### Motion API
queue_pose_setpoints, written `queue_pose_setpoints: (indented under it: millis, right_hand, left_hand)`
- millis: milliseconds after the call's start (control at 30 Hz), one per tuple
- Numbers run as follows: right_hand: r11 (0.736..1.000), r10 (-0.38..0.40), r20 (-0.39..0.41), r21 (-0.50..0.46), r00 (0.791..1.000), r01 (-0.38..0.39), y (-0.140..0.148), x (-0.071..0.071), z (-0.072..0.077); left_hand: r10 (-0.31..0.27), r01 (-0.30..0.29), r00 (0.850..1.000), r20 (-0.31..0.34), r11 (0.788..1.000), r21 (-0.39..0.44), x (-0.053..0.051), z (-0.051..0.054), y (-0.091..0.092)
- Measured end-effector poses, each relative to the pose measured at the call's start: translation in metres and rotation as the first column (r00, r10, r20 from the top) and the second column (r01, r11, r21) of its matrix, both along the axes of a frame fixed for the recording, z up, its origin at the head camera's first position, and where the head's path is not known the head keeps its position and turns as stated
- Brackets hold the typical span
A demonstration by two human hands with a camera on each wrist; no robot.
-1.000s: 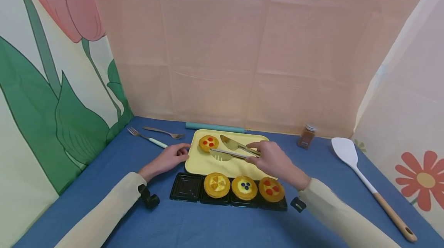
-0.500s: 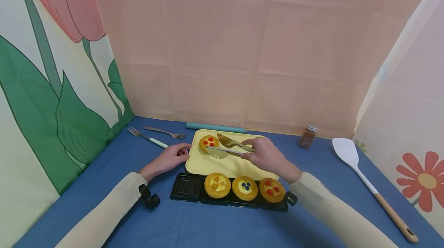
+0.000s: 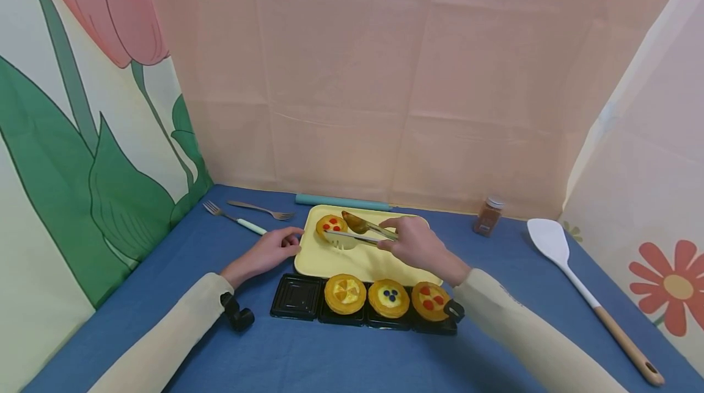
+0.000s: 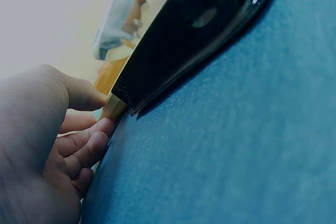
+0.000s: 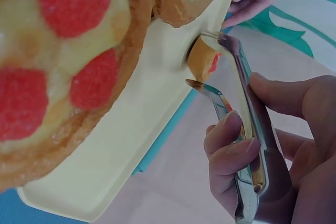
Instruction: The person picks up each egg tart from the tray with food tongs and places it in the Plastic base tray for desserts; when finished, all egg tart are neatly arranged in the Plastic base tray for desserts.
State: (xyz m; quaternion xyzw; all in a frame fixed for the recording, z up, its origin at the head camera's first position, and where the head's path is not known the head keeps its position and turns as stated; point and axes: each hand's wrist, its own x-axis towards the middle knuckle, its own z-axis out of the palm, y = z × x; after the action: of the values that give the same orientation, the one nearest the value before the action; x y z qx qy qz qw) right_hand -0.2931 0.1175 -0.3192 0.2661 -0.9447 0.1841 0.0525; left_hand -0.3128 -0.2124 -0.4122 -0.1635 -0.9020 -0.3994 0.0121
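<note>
My right hand (image 3: 417,241) grips metal serving tongs (image 3: 367,228) over a pale yellow tray (image 3: 363,261). The two tong arms stand apart, their tips beside a small tart with red toppings (image 3: 332,224) at the tray's far left. The right wrist view shows that tart (image 5: 201,60) close to the tong tips; whether they touch it I cannot tell. My left hand (image 3: 271,250) pinches the tray's left edge, thumb and fingers meeting at its corner (image 4: 113,106) in the left wrist view. In front lies a black four-part container (image 3: 297,296) holding tarts (image 3: 344,294).
Two forks (image 3: 250,226) lie to the left, one partly behind the left hand. A teal rod (image 3: 342,202) lies behind the tray. On the right are a small brown spice jar (image 3: 487,217) and a white spatula (image 3: 574,280) with a wooden handle end.
My right hand and the tongs have moved left, bringing the tips closer to the tart on the tray. The left hand, tray and container have kept their places.
</note>
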Motion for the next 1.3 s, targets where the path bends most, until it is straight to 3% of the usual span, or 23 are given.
queue_pose_setpoints:
  millis: [833,1300]
  right_hand:
    - [0.999,0.038,-0.072,0.017,0.997,-0.036,-0.0016,0.0034,-0.0023]
    - [0.999,0.034,-0.050,0.000,0.998,-0.034,0.0020,0.0087,-0.0025]
  left_hand:
    - [-0.001,0.001,1.000,0.005,1.000,-0.006,-0.0015,-0.0001,-0.0007]
    - [-0.001,0.001,1.000,0.000,1.000,0.001,-0.0015,-0.0016,-0.0020]
